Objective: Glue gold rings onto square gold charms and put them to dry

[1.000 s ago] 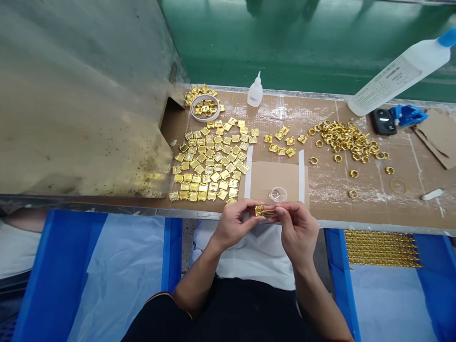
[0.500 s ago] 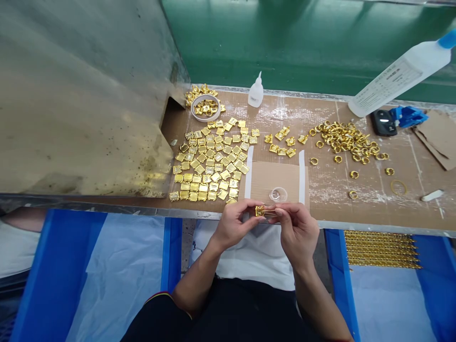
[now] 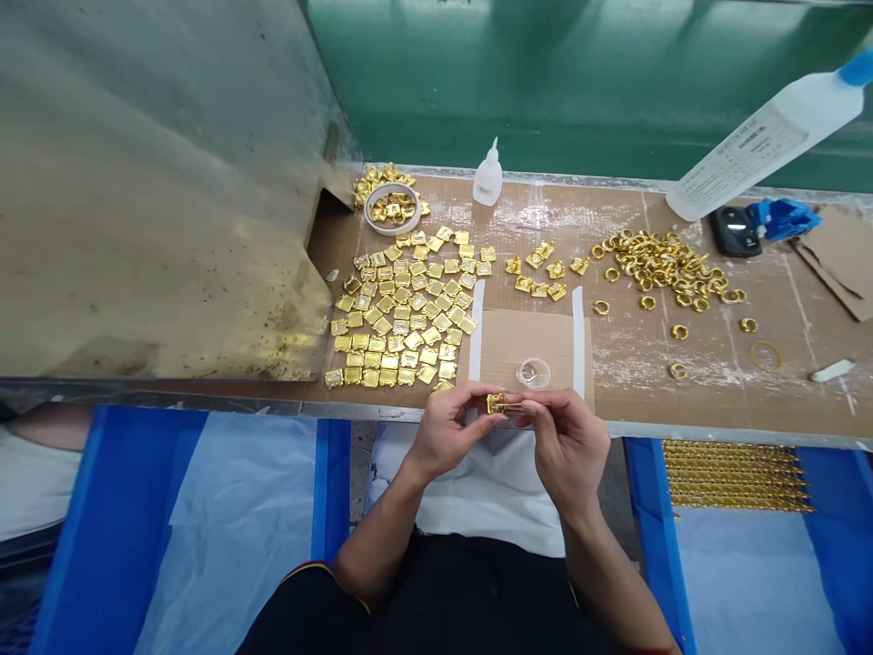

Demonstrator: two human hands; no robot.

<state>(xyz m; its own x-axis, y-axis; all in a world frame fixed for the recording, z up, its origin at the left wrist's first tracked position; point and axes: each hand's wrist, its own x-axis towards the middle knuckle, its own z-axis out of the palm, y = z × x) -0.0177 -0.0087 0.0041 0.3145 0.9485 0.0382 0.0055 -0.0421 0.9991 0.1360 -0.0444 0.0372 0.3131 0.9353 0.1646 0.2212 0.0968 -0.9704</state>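
Note:
At the front edge of the bench, my left hand (image 3: pixel 443 426) pinches a small gold metal piece (image 3: pixel 495 403) between thumb and fingertips. My right hand (image 3: pixel 571 446) is closed on a thin, slender tool (image 3: pixel 513 407) whose tip meets the gold piece; its exact kind is too small to tell. Just beyond my fingers, a small clear round cup (image 3: pixel 533 372) rests on a cardboard sheet (image 3: pixel 525 335) between two white tape strips. To the left lie many flat gold squares (image 3: pixel 387 359). Past the cardboard are several gold pieces with rings (image 3: pixel 539 290).
A heap of gold rings (image 3: pixel 665 264) lies to the right. A small dropper bottle (image 3: pixel 487 177) and a tape roll (image 3: pixel 393 208) stand at the back. A large white bottle (image 3: pixel 764 141) leans at right. A metal box (image 3: pixel 156 200) bounds the left; blue bins (image 3: pixel 334 482) flank me below.
Both hands stay almost in the same place, still holding the gold piece and the thin tool together. The view has shifted very slightly.

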